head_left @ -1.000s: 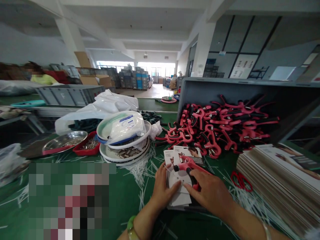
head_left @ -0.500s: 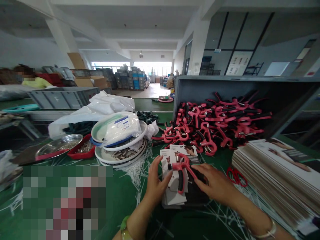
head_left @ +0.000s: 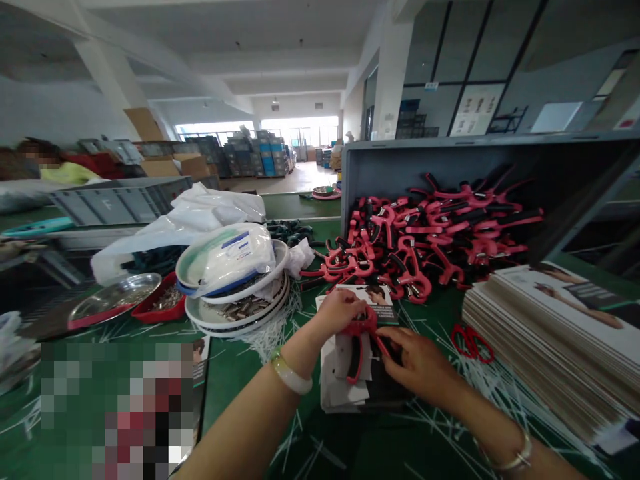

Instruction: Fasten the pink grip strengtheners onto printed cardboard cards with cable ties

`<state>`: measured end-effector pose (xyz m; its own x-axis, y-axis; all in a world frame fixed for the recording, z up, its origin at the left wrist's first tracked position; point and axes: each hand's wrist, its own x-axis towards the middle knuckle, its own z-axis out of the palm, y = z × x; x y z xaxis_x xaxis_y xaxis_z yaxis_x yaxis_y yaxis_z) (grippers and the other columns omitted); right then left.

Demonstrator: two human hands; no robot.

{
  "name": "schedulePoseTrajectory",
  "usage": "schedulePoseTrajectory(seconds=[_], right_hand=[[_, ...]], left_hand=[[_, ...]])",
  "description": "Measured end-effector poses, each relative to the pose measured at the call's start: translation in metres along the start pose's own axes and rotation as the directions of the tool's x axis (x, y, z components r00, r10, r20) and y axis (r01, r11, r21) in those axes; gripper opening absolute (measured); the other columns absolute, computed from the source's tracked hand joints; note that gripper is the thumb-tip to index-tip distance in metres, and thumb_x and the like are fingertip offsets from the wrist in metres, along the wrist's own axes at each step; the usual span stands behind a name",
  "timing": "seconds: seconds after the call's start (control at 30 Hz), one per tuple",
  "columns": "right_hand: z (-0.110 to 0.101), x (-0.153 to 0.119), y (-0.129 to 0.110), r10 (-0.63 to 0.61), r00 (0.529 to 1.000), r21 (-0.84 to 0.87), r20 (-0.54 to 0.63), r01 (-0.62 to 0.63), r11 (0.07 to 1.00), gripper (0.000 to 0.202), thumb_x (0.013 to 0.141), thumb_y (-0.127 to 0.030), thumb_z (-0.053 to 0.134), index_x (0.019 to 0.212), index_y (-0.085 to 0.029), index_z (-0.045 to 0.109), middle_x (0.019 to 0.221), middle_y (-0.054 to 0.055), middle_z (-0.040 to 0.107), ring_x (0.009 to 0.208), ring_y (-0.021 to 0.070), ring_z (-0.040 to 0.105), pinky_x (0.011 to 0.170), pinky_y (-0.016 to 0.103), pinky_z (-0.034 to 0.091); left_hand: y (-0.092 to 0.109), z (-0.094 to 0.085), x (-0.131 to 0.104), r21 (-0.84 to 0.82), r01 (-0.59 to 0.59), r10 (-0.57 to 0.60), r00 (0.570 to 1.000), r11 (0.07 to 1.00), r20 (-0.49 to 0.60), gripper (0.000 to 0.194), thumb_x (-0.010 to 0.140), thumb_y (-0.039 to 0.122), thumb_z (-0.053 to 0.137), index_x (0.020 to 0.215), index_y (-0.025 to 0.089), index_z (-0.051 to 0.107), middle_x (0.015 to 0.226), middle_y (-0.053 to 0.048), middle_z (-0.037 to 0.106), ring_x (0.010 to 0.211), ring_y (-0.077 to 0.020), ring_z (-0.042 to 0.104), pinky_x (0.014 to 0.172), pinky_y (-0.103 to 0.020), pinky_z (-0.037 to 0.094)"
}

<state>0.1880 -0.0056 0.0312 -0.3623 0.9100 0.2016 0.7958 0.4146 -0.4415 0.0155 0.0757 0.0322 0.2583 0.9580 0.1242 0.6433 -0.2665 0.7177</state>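
Observation:
A pink-and-black hand grip strengthener [head_left: 370,321] lies over a stack of printed cards [head_left: 345,398] in front of me. My left hand [head_left: 341,315] is closed over its upper left part, where the fingers hide the knob and spring area. On the other side, my right hand [head_left: 417,360] pinches the right handle, fingers bent around it. The left handle points down over a small white card piece. Red-handled scissors [head_left: 473,343] rest to the right of my right hand.
A grey crate [head_left: 425,160] on its side spills many pink hand grips [head_left: 400,233]. To the right stands a tall stack of cards [head_left: 540,347]. White plastic ties [head_left: 267,340] litter the green table. Stacked bowls [head_left: 235,287] and a red tray [head_left: 160,300] hold small metal parts. A person [head_left: 70,170] is far left.
My left hand has moved up and right from beside the hand grip and closed over its upper left part. My right hand stays at the right handle. The view has shifted slightly.

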Motion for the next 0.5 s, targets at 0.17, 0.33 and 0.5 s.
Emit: schedulePoseTrajectory(seconds=[0.17, 0.33, 0.5], right_hand=[[-0.004, 0.01, -0.003, -0.061, 0.997, -0.193, 0.057, 0.071, 0.979, 0.028, 0.077, -0.021, 0.053, 0.1, -0.024, 0.068, 0.093, 0.007, 0.06, 0.084, 0.0202, 0.059, 0.073, 0.032, 0.047], [-0.007, 0.027, -0.013, -0.155, 0.976, -0.377, 0.151, 0.201, 0.904, 0.016, 0.078, -0.023, 0.056, 0.084, -0.025, 0.071, 0.093, 0.008, 0.06, 0.088, 0.0233, 0.057, 0.069, 0.032, 0.046], [0.002, 0.034, -0.009, -0.25, 0.957, -0.402, 0.15, 0.29, 0.868, 0.018, 0.082, -0.02, 0.053, 0.083, -0.025, 0.071, 0.091, 0.006, 0.064, 0.085, 0.0203, 0.058, 0.065, 0.028, 0.045]], left_hand=[[-0.003, 0.002, -0.004, -0.121, -0.076, 0.08, 0.996, 0.99, 0.028, 0.029, 0.079, 0.039, 0.051, 0.077, 0.016, 0.069, 0.073, 0.0, 0.065, 0.071, -0.0137, 0.058, 0.069, -0.024, 0.044], [-0.004, 0.004, -0.005, -0.226, -0.022, 0.036, 0.998, 0.974, 0.058, 0.031, 0.077, 0.041, 0.055, 0.081, 0.014, 0.07, 0.074, -0.003, 0.068, 0.066, -0.014, 0.059, 0.064, -0.025, 0.045], [-0.013, 0.007, 0.001, -0.198, -0.095, 0.107, 0.993, 0.976, 0.051, 0.016, 0.074, 0.027, 0.059, 0.083, 0.017, 0.069, 0.079, -0.001, 0.07, 0.072, -0.0138, 0.061, 0.069, -0.024, 0.046]])
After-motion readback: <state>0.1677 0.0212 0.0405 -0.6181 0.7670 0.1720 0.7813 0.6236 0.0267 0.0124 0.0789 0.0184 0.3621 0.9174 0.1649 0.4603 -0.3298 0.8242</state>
